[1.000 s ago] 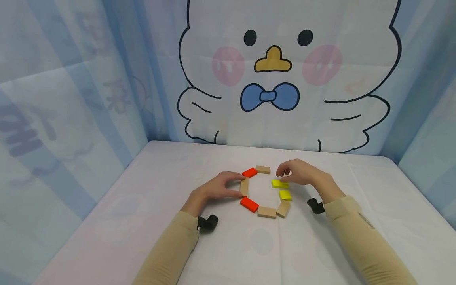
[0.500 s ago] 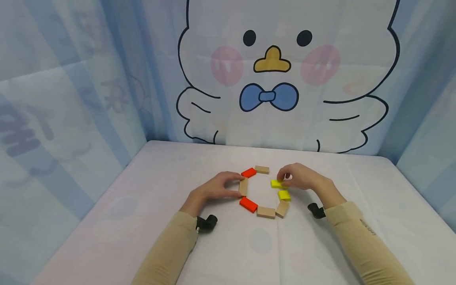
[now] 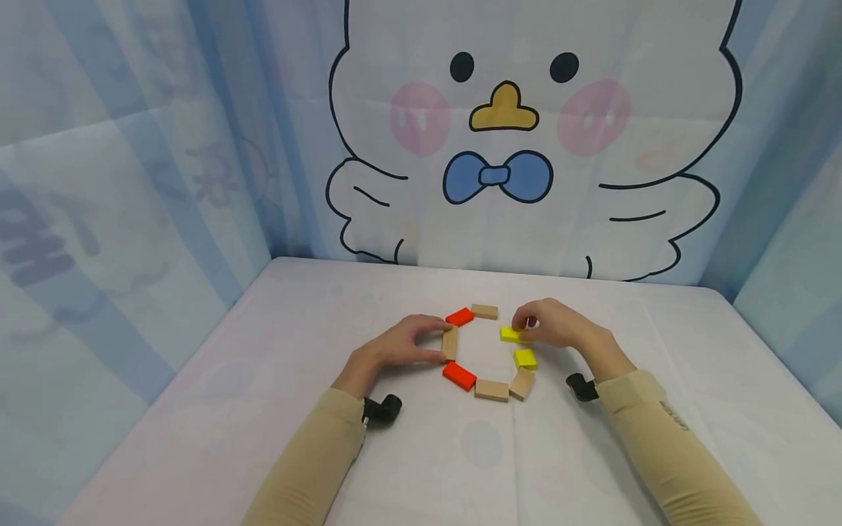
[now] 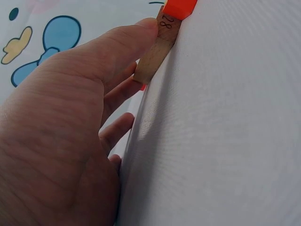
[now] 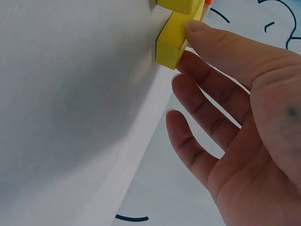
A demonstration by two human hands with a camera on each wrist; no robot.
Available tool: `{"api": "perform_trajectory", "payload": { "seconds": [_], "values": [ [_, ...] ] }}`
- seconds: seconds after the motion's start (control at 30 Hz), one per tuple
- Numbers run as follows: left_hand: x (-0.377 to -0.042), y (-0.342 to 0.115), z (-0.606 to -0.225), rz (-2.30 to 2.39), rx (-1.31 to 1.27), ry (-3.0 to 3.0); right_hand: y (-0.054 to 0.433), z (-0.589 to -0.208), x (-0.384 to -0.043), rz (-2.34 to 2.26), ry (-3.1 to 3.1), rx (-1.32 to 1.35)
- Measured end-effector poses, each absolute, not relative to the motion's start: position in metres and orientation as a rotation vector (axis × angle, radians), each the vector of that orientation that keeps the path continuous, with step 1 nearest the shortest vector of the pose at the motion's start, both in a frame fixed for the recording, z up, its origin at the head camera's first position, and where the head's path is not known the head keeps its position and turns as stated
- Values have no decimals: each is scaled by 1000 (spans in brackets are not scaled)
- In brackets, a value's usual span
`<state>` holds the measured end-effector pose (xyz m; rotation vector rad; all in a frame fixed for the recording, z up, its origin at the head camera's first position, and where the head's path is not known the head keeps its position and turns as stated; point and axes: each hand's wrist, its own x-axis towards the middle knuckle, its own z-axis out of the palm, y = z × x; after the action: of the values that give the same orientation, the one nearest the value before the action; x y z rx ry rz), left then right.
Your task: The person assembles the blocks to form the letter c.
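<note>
In the head view my left hand (image 3: 398, 343) spans a plain wooden block (image 3: 450, 345) on the ring's left side, thumb at its near end and forefinger at its far end. The left wrist view shows a "28" on this wooden block (image 4: 159, 54). My right hand (image 3: 558, 324) pinches a yellow block (image 3: 509, 334) by its right end. Seen from the right wrist, the thumb lies on the yellow block (image 5: 171, 44) while the other fingers are loosely bent. Just nearer lies a second yellow block (image 3: 525, 359).
Two red blocks (image 3: 459, 376) flank the left wooden block. Other wooden blocks lie at the front (image 3: 492, 390), front right (image 3: 522, 384) and back (image 3: 484, 312) of the ring. Behind the white-covered table (image 3: 217, 438) hangs a cartoon-printed curtain (image 3: 506, 226).
My right hand has lowered slightly and closed its fingers on the far yellow block, which it had been hovering around. The left hand stays at its wooden block.
</note>
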<state>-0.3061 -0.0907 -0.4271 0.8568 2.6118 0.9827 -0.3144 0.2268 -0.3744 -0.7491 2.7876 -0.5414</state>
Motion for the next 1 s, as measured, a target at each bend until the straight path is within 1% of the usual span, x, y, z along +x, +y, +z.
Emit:
{"api": "perform_trajectory", "payload": {
  "seconds": [0.67, 1.0],
  "values": [
    [-306, -90, -428, 954, 845, 2627, 227, -381, -324, -602, 2843, -664],
    [-306, -90, -428, 959, 833, 2621, 222, -383, -328, -583, 2868, -564]
  ]
}}
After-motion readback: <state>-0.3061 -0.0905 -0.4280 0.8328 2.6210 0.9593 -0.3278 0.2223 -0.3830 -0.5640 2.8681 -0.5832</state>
